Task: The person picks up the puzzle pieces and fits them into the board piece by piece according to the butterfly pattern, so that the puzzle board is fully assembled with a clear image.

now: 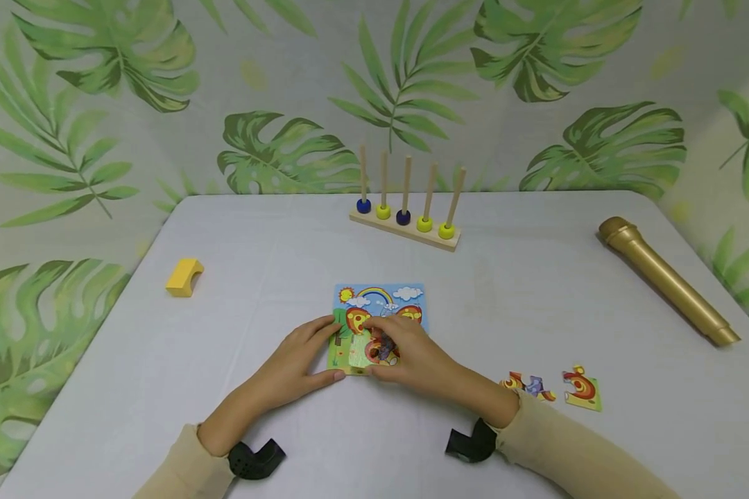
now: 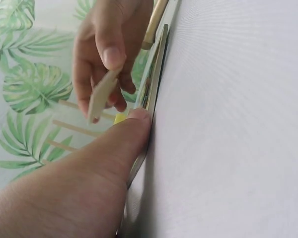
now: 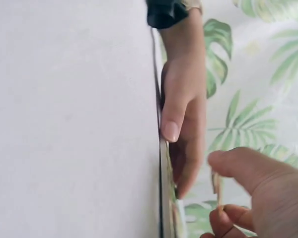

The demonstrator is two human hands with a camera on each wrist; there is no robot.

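Observation:
A picture puzzle board (image 1: 339,360) with a sun, rainbow and butterfly wings lies flat on the white table. My left hand (image 1: 293,362) rests along its left side, fingers fairly straight, the thumb pressing the near edge. Above the board's lower part my right hand (image 1: 415,355) pinches a puzzle piece (image 1: 359,348) between thumb and fingers. In the left wrist view that puzzle piece (image 2: 103,96) is tilted and raised off the board. My right fingers hide part of the picture beneath.
Loose puzzle pieces (image 1: 582,389) lie to the right, some partly behind my right forearm. Farther back stands a wooden peg stand (image 1: 406,230) with blue and yellow beads. A yellow arched block (image 1: 184,278) sits at left, a gold microphone (image 1: 668,281) at right.

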